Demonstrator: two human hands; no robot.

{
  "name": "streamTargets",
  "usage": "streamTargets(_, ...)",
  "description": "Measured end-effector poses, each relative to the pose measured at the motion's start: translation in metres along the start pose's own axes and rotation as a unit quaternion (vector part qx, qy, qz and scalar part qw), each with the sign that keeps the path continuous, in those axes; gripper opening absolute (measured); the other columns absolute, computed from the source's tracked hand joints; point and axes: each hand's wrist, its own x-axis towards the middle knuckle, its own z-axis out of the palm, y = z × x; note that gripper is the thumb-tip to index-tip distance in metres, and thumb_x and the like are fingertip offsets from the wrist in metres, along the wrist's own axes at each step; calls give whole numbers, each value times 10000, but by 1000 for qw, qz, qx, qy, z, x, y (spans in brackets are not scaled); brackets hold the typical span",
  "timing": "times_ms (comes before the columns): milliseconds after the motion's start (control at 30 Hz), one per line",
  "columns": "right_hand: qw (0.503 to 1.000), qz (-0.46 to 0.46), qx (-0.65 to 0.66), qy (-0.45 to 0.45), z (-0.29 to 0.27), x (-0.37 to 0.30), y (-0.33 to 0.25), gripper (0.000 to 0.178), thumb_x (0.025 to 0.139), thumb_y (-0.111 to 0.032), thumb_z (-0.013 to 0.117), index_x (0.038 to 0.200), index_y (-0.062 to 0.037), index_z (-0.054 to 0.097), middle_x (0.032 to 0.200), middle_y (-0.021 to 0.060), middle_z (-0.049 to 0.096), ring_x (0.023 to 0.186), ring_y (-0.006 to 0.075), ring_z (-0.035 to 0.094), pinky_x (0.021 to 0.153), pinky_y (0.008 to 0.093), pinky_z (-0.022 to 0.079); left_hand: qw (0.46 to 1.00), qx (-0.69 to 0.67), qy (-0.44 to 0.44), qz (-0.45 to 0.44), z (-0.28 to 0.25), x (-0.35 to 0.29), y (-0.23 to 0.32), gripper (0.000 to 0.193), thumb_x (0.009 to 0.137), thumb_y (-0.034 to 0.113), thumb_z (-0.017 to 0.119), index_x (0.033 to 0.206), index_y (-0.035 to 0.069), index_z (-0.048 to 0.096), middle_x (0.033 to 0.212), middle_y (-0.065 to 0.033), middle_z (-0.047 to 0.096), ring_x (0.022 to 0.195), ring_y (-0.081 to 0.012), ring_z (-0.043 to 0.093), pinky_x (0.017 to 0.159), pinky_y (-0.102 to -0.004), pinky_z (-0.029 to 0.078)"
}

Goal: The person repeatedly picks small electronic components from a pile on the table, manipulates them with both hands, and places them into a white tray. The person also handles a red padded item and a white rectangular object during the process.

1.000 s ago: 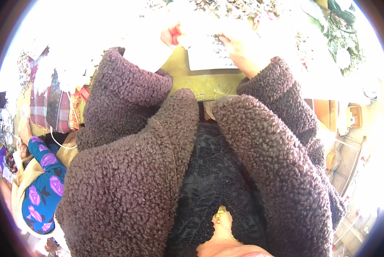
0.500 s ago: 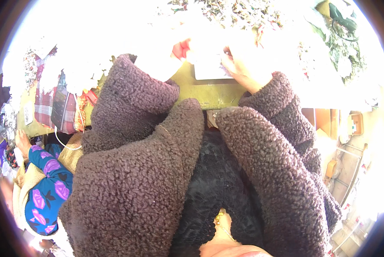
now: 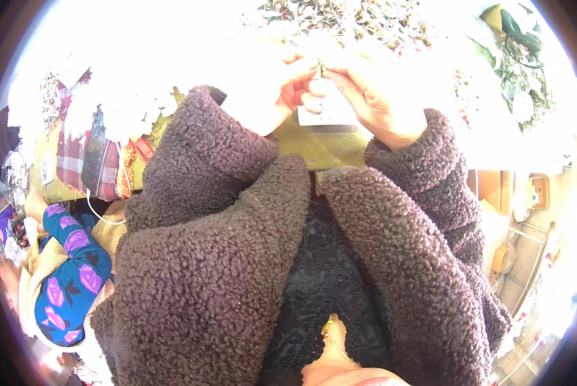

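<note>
My left hand (image 3: 293, 91) and my right hand (image 3: 373, 96) meet over the table, both with fingertips pinched. Between them is a small dark piece (image 3: 320, 65), too small and overexposed to name; both hands appear to grip it. Just under the hands lies a white flat rectangular thing (image 3: 330, 118) on the yellow-green tabletop (image 3: 324, 147), its far part lost in glare. Beyond the hands spreads a pile of small dark and pale leaf-like pieces (image 3: 359, 20). My fuzzy brown sleeves (image 3: 205, 135) reach the wrists.
At left, a dark phone-like slab (image 3: 95, 161) with a white cable rests on plaid cloth (image 3: 72, 149). A person in a blue sleeve with purple flowers (image 3: 76, 270) sits close by. At right are green leafy heaps (image 3: 519, 83) and a small brown box (image 3: 538, 193).
My hands have come together, the right moving slightly right and down. The small dark piece now shows between the fingertips. The view has shifted slightly.
</note>
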Motion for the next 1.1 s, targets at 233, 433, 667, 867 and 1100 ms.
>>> streamTargets(233,986,134,102,14,-6,0,-2,189,828,-107,648,1001,-34,630,861,36,638,754,99,568,674,237,450,998,46,39,36,10,-5,-3,254,911,106,536,1137,-9,519,968,-96,607,827,-166,615,704,-266,536)
streamTargets(433,954,205,220,4,-6,3,-5,192,830,-137,639,982,-20,631,872,74,656,788,119,617,699,262,509,999,-25,33,5,13,-4,-1,277,918,121,530,1159,-11,502,1000,-85,603,833,-148,604,702,-255,528)
streamTargets(667,948,219,230,5,2,1,0,192,816,-180,677,963,-59,649,831,44,660,736,97,609,651,244,503,997,8,14,81,14,-6,-4,253,901,110,555,1123,-6,521,989,-97,615,867,-164,610,704,-275,529)
streamTargets(867,919,277,279,10,9,4,10,185,814,-178,691,918,-41,624,812,31,622,741,96,583,677,235,475,998,8,47,37,-2,2,-3,210,883,77,574,1076,-6,561,972,-108,629,848,-182,623,705,-288,534)
streamTargets(1100,861,320,395,-36,7,6,19,172,827,-214,674,878,-61,614,751,-16,559,645,64,477,606,204,386,994,2,-113,6,-23,3,7,271,887,85,570,1142,3,527,1030,-110,610,906,-186,610,807,-292,521)
